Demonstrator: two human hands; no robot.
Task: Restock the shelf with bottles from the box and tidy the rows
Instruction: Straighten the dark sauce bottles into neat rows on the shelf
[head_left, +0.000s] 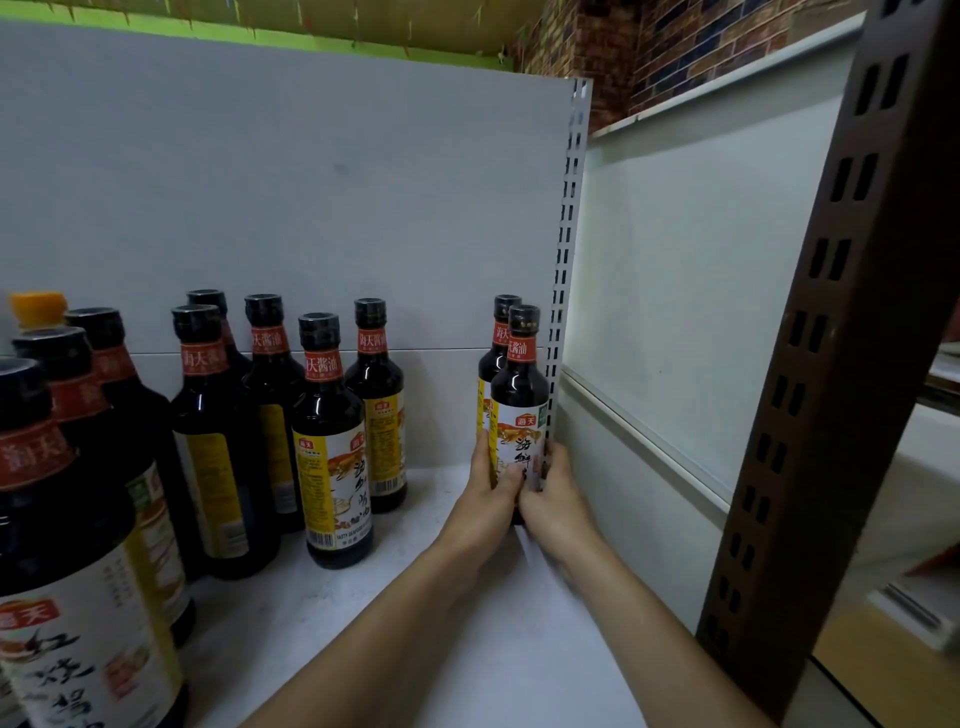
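On the white shelf, left hand and right hand curl fingers round a dark, black-capped bottle.

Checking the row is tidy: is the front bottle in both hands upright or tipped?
Upright: the front bottle stands straight, neck parallel to the slotted post beside it. Left hand and right hand hold its lower part.

- A plain grey back panel fills the rear, dimly lit.
- A white slotted upright stands at its right edge.
- Right of that, a pale side panel catches brighter light.
- A brown slotted post rises near right.
- A brick wall shows top right.
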